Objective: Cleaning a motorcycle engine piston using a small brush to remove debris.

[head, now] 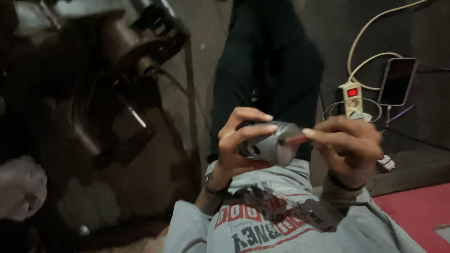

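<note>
A grey metal cylinder, like a piston [272,143], is held in front of my chest. My left hand [236,140] wraps around its left end, thumb and fingers curled over the top. My right hand [349,143] reaches in from the right, its fingertips touching the cylinder's right rim. I wear a grey printed shirt [276,220] and a watch on the left wrist. My dark trouser leg [267,61] stretches away beyond the hands.
A dark engine or machine [108,79] fills the left side. A white power strip with a red light [352,97], cables and a phone [397,80] lie at the right. A red mat [417,211] is at the lower right.
</note>
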